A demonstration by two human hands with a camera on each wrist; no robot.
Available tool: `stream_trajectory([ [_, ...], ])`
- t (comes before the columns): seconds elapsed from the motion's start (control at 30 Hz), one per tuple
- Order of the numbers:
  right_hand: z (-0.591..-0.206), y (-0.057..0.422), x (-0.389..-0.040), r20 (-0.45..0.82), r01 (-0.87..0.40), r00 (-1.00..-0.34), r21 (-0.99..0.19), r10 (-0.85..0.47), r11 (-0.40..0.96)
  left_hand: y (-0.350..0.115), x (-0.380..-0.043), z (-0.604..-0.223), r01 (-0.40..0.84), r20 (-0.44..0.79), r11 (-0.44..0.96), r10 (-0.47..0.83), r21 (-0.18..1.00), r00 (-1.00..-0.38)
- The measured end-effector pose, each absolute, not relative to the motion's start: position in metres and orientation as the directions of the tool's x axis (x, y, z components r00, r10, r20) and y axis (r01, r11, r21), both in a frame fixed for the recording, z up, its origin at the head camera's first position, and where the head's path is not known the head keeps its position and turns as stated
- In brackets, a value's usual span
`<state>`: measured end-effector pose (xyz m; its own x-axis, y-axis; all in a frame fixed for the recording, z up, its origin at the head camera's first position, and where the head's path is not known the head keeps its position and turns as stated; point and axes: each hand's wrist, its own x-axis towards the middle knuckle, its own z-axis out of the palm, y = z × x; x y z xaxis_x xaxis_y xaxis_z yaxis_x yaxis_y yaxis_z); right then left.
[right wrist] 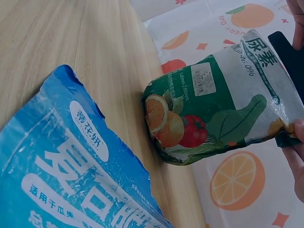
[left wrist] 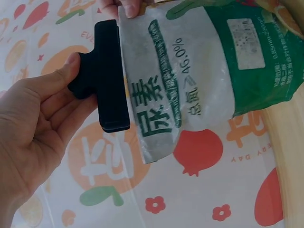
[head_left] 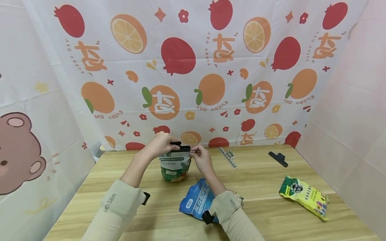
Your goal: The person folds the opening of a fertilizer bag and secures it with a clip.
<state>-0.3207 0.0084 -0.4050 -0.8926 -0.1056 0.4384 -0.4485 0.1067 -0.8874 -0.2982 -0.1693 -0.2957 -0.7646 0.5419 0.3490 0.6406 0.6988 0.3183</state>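
A green and white fertilizer bag (head_left: 175, 167) printed with fruit and vegetables stands upright on the wooden table. Along its top edge lies a wide black bag clip (left wrist: 112, 80). My left hand (head_left: 163, 144) pinches the clip's handle between thumb and fingers. At the bag's other top corner, my right hand (head_left: 202, 161) pinches the edge with thumb and fingertips. Under my right forearm is a blue fertilizer bag (head_left: 196, 200), lying flat and partly hidden by the sleeve.
A yellow and green packet (head_left: 306, 197) lies at the right of the table (head_left: 259, 214). Behind it is another black clip (head_left: 278, 158). A white and green decorated strip (head_left: 227, 157) rests near the back edge. A fruit-print cloth (head_left: 193, 90) hangs behind the table.
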Motion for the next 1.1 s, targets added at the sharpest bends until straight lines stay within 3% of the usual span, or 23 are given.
stream_trajectory([
  [0.7, -0.403, 0.009, -0.319, 0.408, -0.417, -0.907, -0.904, -0.103, 0.094, -0.167, -0.301, -0.298, 0.626, 0.334, 0.712, 0.534, 0.318, -0.777],
  [1.1, -0.404, 0.008, -0.319, 0.410, -0.427, -0.902, -0.892, -0.133, 0.148, -0.158, -0.304, -0.293, 0.616, 0.280, 0.757, 0.556, 0.219, -0.783],
])
